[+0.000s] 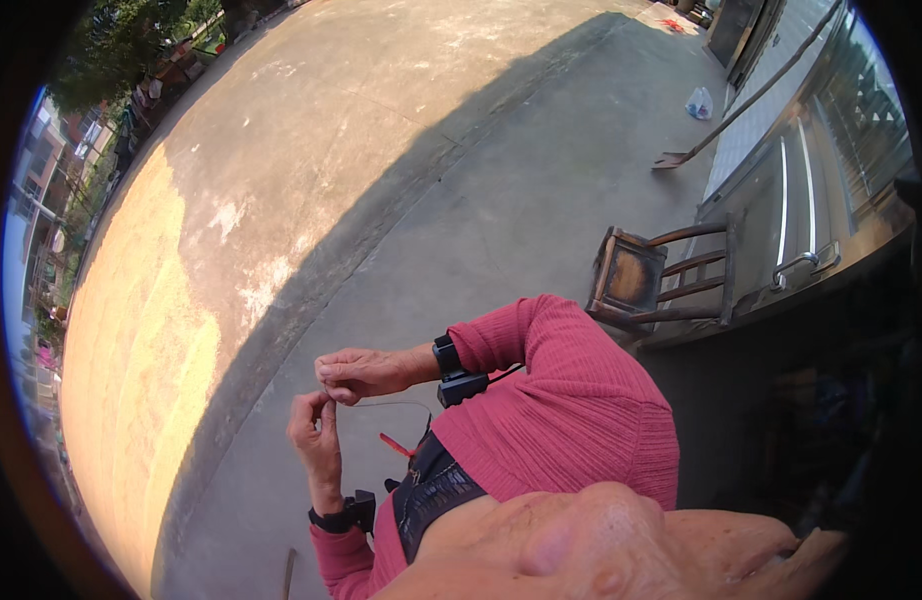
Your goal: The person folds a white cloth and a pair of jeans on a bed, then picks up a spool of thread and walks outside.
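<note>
In the head view my right hand (pixel 367 373) and my left hand (pixel 316 431) meet in front of my body, fingertips almost touching. Both pinch something very small and thin, mostly hidden by the fingers. A thin strand (pixel 390 403), a thread or wire, curves from the fingertips back towards my waist; its far end is lost near the dark clothing. A narrow red strip (pixel 396 445) hangs beside a dark garment (pixel 440 491) at my front. Each wrist wears a black strap with a small box, the right one (pixel 462 388) and the left one (pixel 356 511).
A wooden chair (pixel 632 274) stands by a metal door (pixel 787 202). A long-handled shovel (pixel 675 159) leans on the wall near a plastic bag (pixel 699 103). Yellow grain (pixel 138 337) is spread over the sunlit concrete (pixel 341 112). A stick (pixel 289 574) shows at the bottom edge.
</note>
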Available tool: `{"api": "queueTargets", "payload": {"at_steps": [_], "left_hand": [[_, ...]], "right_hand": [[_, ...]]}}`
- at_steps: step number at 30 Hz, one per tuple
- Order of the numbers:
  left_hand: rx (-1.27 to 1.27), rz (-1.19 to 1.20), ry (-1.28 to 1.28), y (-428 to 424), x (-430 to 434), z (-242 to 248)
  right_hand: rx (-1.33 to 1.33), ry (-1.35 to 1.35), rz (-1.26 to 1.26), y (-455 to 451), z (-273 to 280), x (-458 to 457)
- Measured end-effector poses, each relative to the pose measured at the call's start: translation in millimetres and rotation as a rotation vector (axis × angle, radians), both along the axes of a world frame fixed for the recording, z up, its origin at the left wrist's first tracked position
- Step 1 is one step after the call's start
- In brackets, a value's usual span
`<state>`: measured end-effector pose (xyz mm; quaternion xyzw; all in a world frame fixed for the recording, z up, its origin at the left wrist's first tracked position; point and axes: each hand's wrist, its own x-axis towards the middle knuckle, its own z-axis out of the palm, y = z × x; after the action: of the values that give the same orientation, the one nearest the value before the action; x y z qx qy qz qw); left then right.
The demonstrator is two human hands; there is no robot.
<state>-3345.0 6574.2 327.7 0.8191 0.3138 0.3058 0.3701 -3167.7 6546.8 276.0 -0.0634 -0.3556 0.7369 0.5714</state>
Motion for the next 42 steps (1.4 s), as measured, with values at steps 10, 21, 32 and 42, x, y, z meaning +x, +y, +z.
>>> {"api": "queueTargets", "payload": {"at_steps": [10, 21, 32, 42], "left_hand": [[-0.764, -0.129, -0.715, 227.4, -120.4, -25.3], [-0.351, 0.627, -0.988, 418.8, -511.1, -42.5], [0.07, 1.646, -1.15, 289.9, -895.5, -140.7], [0.36, 2.368, -1.288, 122.7, -923.6, -177.8]], "right_hand": [[-0.365, 0.015, -0.038, 214.1, -41.8, -108.4], [-0.452, -0.03, -0.125, 507.5, -61.9, -249.0], [-0.652, -0.149, 0.027, 838.7, -179.6, -551.0], [-0.429, -0.32, 0.446, 1005.1, -142.7, -941.4]]}}
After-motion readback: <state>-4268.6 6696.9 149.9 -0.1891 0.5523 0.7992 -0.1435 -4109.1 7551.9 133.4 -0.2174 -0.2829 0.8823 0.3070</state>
